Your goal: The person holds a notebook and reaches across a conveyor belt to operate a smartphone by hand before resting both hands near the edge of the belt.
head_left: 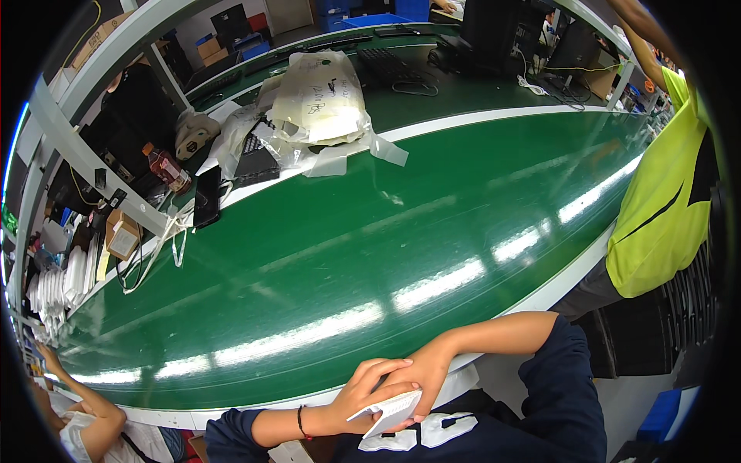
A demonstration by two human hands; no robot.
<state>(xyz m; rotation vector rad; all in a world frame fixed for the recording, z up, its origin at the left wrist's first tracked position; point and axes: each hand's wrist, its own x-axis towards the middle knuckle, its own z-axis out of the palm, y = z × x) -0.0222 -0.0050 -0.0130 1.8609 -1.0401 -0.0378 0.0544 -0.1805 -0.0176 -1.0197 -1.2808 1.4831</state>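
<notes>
Close to my body, at the table's near edge, my two hands are together around a small white, flat-sided piece (394,407) that looks like folded card. My left hand (356,403), with a dark band at the wrist, is closed on it, a finger lying along its upper edge. My right hand (423,376) overlaps the left, its fingertips curled under the piece. The overlap hides part of the grip, and the exact kind of the white piece cannot be made out.
A long green work surface (332,247) stretches ahead. Across it lie a plastic-wrapped package (320,100), a black phone (207,197), a drink bottle (167,168) and a small carton (123,234). A person in a yellow-green shirt (656,208) stands right; another person's arm (89,397) is left.
</notes>
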